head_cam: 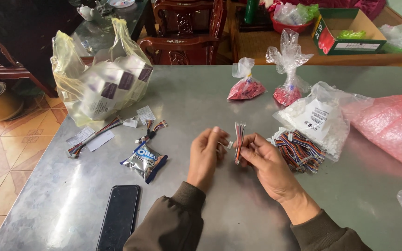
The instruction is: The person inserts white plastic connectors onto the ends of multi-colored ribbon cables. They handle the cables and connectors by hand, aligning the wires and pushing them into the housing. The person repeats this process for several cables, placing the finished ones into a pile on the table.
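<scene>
Grey metal bench [201, 93] fills the view. Above it, the right hand [266, 160] pinches a short multicoloured ribbon cable [239, 142] upright, while the left hand [206, 153] grips what seems a small white connector [229, 145] beside it. A blue snack packet [144, 161] and black phone [119, 216] lie left.

Blue snack packet [144, 161] lies mid-desk, w/ dark-screened phone [119, 216] near front edge. Yellow bag [99, 74] of white-purple boxes back left; white paper labels [89, 138] beside it. Two clear bags of red bits [246, 88] at back; white labelled bag [316, 120] and pink bubble wrap [391, 125] right. Red-green carton [347, 32] behind.
</scene>
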